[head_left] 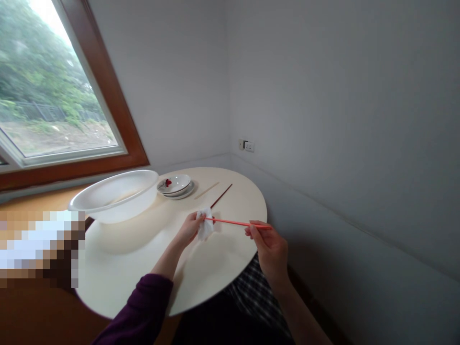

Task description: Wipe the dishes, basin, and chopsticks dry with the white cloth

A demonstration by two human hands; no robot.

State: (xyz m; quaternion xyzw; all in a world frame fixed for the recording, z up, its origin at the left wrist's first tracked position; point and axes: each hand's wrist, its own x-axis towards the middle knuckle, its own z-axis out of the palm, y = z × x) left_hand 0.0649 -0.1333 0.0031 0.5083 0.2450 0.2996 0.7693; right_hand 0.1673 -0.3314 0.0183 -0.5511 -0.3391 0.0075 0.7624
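A thin red chopstick (232, 222) spans the gap between my hands above the round table. My right hand (271, 247) is closed on its right end. At the other end, my left hand (190, 227) pinches a white tissue (206, 231) around the chopstick's tip. Just beyond the tissue, a dark red chopstick (222, 195) lies on the table, its near end close to the tissue. Left of it rests a pale wooden chopstick (206, 190).
Stacked bowls or dishes (176, 184), the top one with a red flower, stand towards the back of the white round table (118, 268). A large translucent basin (140, 207) is at the left. Walls and a window enclose the far side.
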